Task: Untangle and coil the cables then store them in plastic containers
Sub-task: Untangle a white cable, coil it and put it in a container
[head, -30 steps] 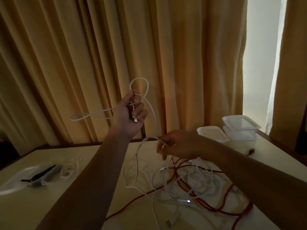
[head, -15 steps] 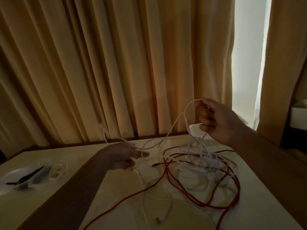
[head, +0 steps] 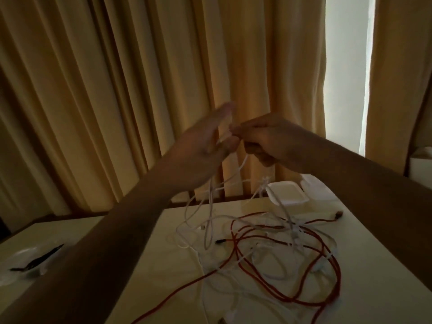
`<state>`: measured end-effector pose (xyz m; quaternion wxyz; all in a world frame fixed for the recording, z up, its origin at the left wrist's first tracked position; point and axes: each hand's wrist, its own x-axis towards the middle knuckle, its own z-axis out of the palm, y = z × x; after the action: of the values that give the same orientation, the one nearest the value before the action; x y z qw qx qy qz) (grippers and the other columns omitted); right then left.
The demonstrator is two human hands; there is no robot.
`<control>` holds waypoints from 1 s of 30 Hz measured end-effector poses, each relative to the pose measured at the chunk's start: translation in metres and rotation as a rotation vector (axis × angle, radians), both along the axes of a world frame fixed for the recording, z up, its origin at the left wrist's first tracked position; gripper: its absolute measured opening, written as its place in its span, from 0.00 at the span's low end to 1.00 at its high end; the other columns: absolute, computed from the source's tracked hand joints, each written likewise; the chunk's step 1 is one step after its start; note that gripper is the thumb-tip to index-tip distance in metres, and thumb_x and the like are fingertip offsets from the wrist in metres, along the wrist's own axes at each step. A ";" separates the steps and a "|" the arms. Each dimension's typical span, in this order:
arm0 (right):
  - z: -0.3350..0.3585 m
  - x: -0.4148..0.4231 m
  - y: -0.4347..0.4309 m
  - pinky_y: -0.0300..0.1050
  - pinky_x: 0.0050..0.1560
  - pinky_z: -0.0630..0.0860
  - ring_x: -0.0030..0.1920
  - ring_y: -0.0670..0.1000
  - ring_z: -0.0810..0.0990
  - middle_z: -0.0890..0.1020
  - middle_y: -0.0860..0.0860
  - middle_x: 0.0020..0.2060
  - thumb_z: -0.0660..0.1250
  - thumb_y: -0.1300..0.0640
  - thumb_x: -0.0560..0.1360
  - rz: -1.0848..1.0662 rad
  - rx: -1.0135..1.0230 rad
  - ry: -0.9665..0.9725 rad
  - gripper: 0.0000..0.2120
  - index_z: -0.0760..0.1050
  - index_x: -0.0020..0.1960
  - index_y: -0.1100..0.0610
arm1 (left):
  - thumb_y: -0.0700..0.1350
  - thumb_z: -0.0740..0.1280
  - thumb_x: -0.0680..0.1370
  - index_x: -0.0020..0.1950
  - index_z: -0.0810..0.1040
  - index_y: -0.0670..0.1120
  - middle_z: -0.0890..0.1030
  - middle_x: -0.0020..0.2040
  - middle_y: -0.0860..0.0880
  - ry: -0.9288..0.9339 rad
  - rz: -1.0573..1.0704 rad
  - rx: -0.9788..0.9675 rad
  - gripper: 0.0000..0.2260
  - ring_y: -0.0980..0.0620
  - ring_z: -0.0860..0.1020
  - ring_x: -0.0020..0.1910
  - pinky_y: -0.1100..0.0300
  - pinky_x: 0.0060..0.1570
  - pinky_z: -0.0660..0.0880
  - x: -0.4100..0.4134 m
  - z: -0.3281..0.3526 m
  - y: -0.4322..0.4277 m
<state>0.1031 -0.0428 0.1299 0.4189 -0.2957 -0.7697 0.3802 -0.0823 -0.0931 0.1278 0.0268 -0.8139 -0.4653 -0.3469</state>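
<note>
Right hand [head: 275,141] grip: fingers curled, pinching a thin white round cable [head: 211,202] at its top end, raised above the counter in front of the yellow pleated curtains [head: 117,90]

Left hand [head: 201,148] just beside it, grip spread, fingers straight and motion-blurred; the cable passes by its thumb, contact unclear

Key relation: the cable's long axis drops almost straight down from the right pinch, slanting a little toward the left hand, into the tangled pile of white and red cables [head: 268,244] lying directly below and slightly right of both hands. The free run hangs nearer the left hand, so that one looks placed to take or slide down the strand while the right keeps the end

Pile sits mid-counter; the long red round cable [head: 233,237] loops through the white ones, so step judged as untangling, no coil formed yet

White lidded plastic containers [head: 287,192] at the far right edge of the pale counter [head: 152,265], behind the pile, nearer the right arm. Clear plastic tray [head: 21,256] holding something black, far left, well apart
</note>
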 end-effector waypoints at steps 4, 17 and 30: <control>0.006 0.010 0.003 0.41 0.27 0.61 0.27 0.47 0.63 0.69 0.46 0.25 0.64 0.46 0.81 -0.049 -0.004 0.018 0.15 0.83 0.49 0.56 | 0.48 0.62 0.85 0.53 0.82 0.48 0.82 0.36 0.58 -0.250 -0.071 -0.063 0.10 0.59 0.81 0.36 0.54 0.44 0.81 -0.007 0.001 0.026; -0.036 0.016 0.002 0.45 0.36 0.69 0.31 0.50 0.72 0.74 0.53 0.31 0.58 0.55 0.82 0.419 -0.501 0.091 0.10 0.74 0.50 0.59 | 0.44 0.67 0.82 0.53 0.81 0.56 0.81 0.53 0.57 0.021 0.159 -0.072 0.07 0.55 0.79 0.55 0.54 0.55 0.76 -0.065 -0.036 0.044; -0.081 -0.019 -0.023 0.41 0.37 0.68 0.32 0.47 0.68 0.74 0.49 0.31 0.56 0.57 0.83 0.728 -0.661 0.718 0.13 0.76 0.45 0.57 | 0.46 0.69 0.80 0.48 0.87 0.47 0.78 0.36 0.42 -0.637 -0.246 -0.473 0.07 0.46 0.74 0.36 0.54 0.41 0.72 -0.036 -0.096 0.027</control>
<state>0.0839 -0.0657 0.0490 0.3815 0.0188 -0.4734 0.7937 -0.1188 -0.0657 0.0315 -0.3478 -0.6994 -0.4162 -0.4655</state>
